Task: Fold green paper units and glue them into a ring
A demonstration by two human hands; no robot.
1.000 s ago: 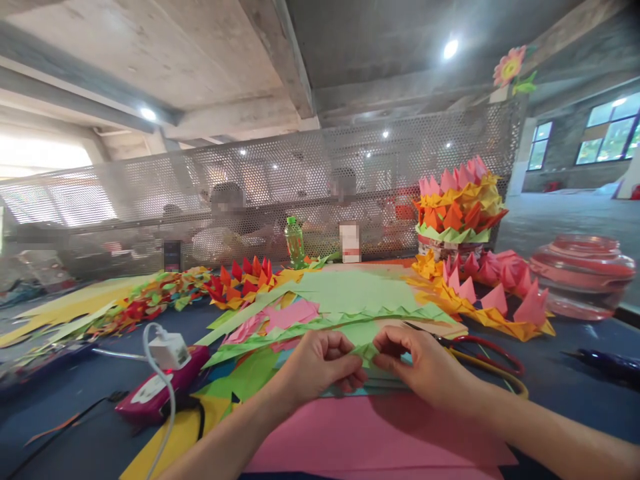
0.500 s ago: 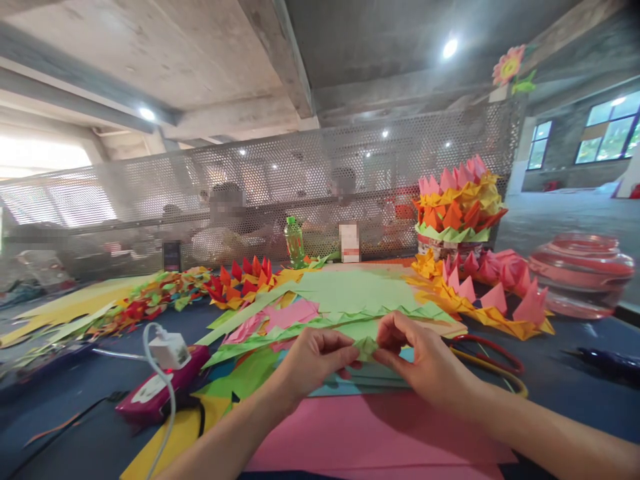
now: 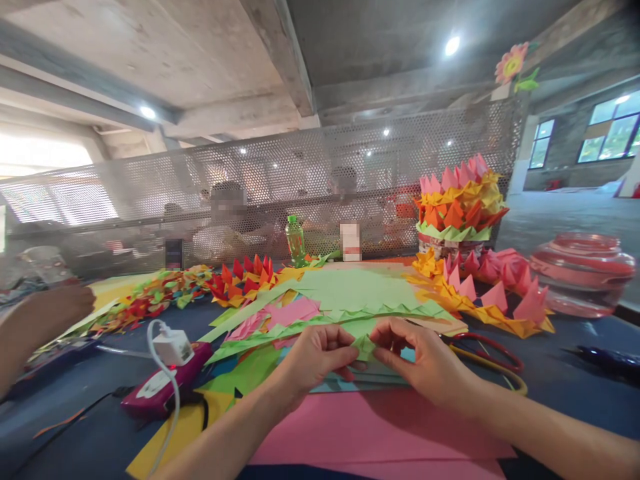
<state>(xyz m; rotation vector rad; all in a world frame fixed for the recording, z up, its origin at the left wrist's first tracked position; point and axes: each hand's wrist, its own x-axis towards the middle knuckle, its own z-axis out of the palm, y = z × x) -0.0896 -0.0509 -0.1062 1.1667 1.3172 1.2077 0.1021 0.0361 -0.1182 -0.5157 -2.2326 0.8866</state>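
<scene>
The left hand (image 3: 320, 357) and the right hand (image 3: 425, 363) meet just below the middle of the view, towards six o'clock. Between them they pinch a small folded piece of green paper (image 3: 364, 347), thumb and fingertips of each hand closed narrowly on its opposite edges. The piece is held just above a pink sheet (image 3: 380, 433) that lies on the dark table (image 3: 575, 380) at six o'clock.

From the piece, a long green zigzag strip (image 3: 345, 319) lies at twelve o'clock, close behind the knuckles. Scissors (image 3: 493, 363) with red and yellow handles lie at three o'clock, just beside the right hand. At nine o'clock, well apart, a white plug (image 3: 173, 345) sits on a magenta box (image 3: 155, 390). A tiered paper flower (image 3: 457, 207) stands at one o'clock, and a green bottle (image 3: 295, 240) at eleven o'clock against the mesh screen (image 3: 350, 160). Another person's hand (image 3: 47, 312) shows at the far nine o'clock edge.
</scene>
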